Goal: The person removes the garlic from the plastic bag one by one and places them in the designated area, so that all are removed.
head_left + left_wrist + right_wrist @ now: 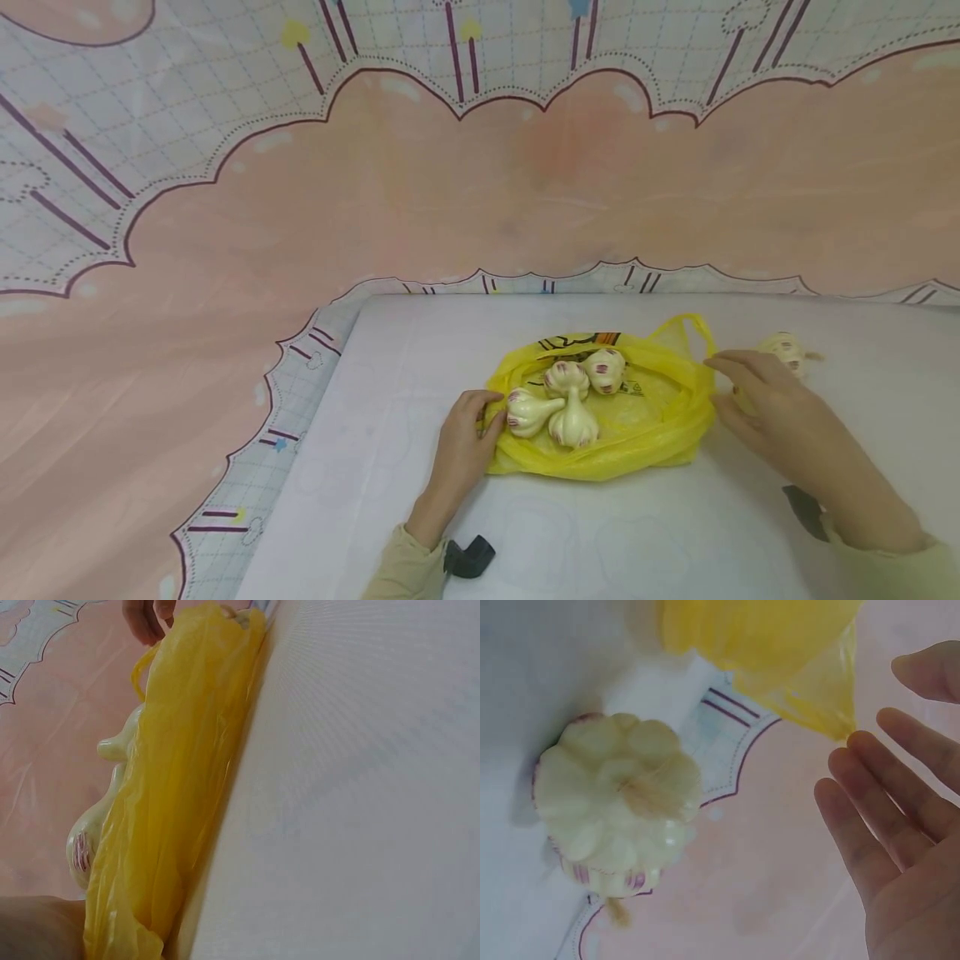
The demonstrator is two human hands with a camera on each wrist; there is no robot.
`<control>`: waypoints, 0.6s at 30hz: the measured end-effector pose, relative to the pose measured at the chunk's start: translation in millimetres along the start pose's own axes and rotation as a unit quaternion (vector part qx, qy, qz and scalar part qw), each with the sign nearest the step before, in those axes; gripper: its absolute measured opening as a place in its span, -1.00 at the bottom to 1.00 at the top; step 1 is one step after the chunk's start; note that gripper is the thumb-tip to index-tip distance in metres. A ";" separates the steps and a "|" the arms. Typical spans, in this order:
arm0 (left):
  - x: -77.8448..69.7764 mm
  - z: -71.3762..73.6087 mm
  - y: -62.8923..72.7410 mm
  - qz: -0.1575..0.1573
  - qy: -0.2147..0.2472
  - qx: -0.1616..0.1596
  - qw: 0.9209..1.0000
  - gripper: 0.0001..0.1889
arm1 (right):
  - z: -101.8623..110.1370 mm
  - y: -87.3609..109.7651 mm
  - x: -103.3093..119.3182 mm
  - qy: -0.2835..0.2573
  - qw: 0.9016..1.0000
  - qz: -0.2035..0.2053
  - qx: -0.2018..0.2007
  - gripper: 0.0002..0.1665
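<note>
A yellow plastic bag (652, 454) lies with its mouth spread open, several garlic bulbs (573, 425) inside it. At the bag's left rim, my left hand (467, 442) pinches the plastic between thumb and fingers. My right hand (780, 408) is at the bag's right side, its fingers extended and the thumb apart. In the right wrist view its fingertips (862, 742) are right at the tip of the bag's handle (844, 724). Near that hand are two more bulbs, one garlic bulb (783, 350) just beyond it and another mostly hidden behind the fingers.
Everything rests on a white tabletop (375, 492). A patterned pinkish curtain (487, 192) stands behind the table and along its left side. Dark straps with a black piece (471, 557) are worn at the wrists.
</note>
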State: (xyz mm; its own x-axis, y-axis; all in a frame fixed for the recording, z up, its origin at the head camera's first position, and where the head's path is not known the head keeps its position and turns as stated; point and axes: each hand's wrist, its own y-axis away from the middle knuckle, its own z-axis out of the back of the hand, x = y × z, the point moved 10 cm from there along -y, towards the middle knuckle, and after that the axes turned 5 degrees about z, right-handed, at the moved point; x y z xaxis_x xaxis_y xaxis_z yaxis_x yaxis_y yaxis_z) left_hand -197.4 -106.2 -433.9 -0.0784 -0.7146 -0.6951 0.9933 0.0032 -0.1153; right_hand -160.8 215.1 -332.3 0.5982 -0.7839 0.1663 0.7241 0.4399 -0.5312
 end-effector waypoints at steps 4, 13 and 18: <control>0.0 0.9 0.5 -0.004 -0.004 -0.008 1.000 -0.75 | -1.8 -2.5 4.1 -0.005 1.000 0.003 0.000 -0.35; 0.0 0.7 -0.2 -0.007 -0.003 -0.005 1.000 -0.75 | -11.8 -10.1 10.1 -0.008 1.000 -0.009 0.025 -0.34; -1.0 1.0 0.1 -0.012 -0.003 -0.005 1.000 -0.75 | -19.3 -12.3 13.1 0.000 0.999 -0.017 0.044 -0.38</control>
State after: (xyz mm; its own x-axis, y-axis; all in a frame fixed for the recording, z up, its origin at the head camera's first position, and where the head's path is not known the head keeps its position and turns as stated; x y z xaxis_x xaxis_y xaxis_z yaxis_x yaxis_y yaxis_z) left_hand -197.2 -106.3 -432.6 -0.1012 -0.7192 -0.6874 0.9904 -0.0073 -0.1382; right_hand -168.5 190.9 -339.7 0.5725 -0.7991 0.1836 0.7719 0.4499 -0.4492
